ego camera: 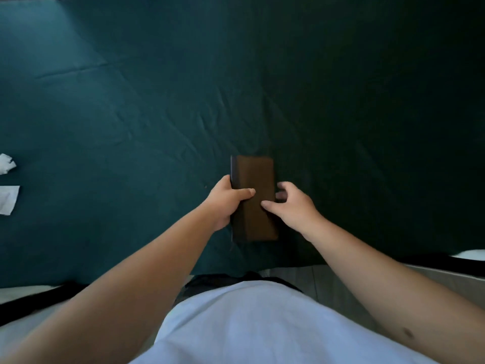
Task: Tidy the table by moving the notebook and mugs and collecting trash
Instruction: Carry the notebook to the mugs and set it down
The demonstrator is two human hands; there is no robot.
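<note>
green cloth [157, 114] bare ahead, paper scraps [8, 179] far left edge

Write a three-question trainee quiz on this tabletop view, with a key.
1. True or false: the left hand grips the brown notebook by its spine edge.
2. Where do the white paper scraps lie: A) beside the notebook, B) at the far left edge of the view, C) in the right hand?
3. Fill in: the table is covered by a dark ____ cloth.

Key: 1 true; 2 B; 3 green.
</note>
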